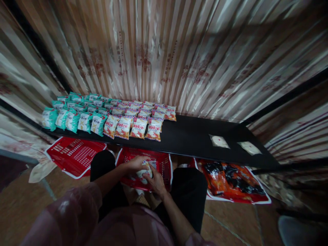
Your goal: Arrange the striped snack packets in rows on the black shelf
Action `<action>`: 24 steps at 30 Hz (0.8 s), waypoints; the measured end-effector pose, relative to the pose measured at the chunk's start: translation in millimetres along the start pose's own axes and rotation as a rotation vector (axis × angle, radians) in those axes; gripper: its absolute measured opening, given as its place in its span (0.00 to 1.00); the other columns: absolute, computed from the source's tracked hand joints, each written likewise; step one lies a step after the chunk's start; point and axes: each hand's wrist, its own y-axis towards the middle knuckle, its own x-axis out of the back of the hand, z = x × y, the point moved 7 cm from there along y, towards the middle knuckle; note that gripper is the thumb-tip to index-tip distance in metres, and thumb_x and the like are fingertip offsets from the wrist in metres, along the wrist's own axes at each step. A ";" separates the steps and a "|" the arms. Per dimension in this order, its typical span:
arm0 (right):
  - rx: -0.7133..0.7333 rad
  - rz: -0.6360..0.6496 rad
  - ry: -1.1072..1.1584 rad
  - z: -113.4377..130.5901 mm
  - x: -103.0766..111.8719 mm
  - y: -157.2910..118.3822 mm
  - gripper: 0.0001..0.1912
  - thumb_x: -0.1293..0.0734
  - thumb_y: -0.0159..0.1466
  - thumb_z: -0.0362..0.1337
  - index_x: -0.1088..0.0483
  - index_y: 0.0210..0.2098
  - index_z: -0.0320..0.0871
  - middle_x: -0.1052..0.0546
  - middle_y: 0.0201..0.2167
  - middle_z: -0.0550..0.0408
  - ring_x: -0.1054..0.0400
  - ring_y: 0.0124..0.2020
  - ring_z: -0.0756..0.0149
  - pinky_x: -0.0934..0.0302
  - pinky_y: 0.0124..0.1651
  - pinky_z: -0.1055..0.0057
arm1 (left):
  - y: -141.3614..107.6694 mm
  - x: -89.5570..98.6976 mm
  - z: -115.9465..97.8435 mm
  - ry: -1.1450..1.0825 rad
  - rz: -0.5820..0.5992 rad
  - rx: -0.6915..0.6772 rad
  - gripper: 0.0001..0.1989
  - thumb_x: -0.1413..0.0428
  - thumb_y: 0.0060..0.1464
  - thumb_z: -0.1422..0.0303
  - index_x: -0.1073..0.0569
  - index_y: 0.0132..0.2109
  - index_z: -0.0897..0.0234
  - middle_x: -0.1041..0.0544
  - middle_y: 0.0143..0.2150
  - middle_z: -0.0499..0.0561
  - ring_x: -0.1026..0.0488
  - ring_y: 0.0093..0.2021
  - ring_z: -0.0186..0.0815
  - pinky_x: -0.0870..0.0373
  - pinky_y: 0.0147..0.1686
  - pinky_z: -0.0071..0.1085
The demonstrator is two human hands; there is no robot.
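The fingers of the left hand (136, 164) and right hand (156, 181) grasp a small packet (143, 172) above the middle red basket (166, 165). From it, another red basket (77, 155) lies at 9 o'clock and an orange-and-black-filled basket (220, 198) at 3. Beyond, the black surface (184, 136) bears teal packets (72, 121) at 10, orange-and-white packets (123, 127) toward 12, and two flat white packets (219, 141) between 2 and 3.

This looks like a small shop or a snack stall. Beyond the hands (147, 173), a black shelf (184, 136) carries rows of small snack bags (123, 127). Below the hands and at both sides stand red shopping baskets (77, 155), and behind the shelf hangs a striped curtain (153, 48).
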 end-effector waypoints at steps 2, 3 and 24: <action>-0.028 -0.021 0.016 -2.8 0.6 -0.5 0.22 0.29 0.51 0.42 0.27 0.46 0.48 0.22 0.39 0.54 0.29 0.42 0.57 0.39 0.47 0.66 | 1.2 3.3 -1.1 -0.008 -0.035 0.027 0.23 0.42 0.46 0.64 0.29 0.52 0.63 0.23 0.41 0.50 0.27 0.38 0.37 0.35 0.37 0.26; -0.042 -0.027 0.021 -4.0 0.8 -0.9 0.22 0.29 0.52 0.43 0.27 0.46 0.48 0.21 0.36 0.54 0.29 0.39 0.58 0.37 0.44 0.67 | 1.7 4.3 -2.1 -0.009 -0.044 0.031 0.23 0.42 0.47 0.63 0.29 0.51 0.63 0.23 0.40 0.50 0.27 0.38 0.37 0.35 0.36 0.26; -0.203 -0.291 0.331 1.8 21.6 -5.2 0.32 0.31 0.46 0.59 0.27 0.37 0.37 0.22 0.25 0.51 0.30 0.27 0.61 0.36 0.29 0.70 | 10.6 -5.1 19.8 -0.609 -0.315 0.093 0.20 0.38 0.44 0.61 0.28 0.43 0.69 0.23 0.37 0.51 0.27 0.35 0.34 0.32 0.36 0.28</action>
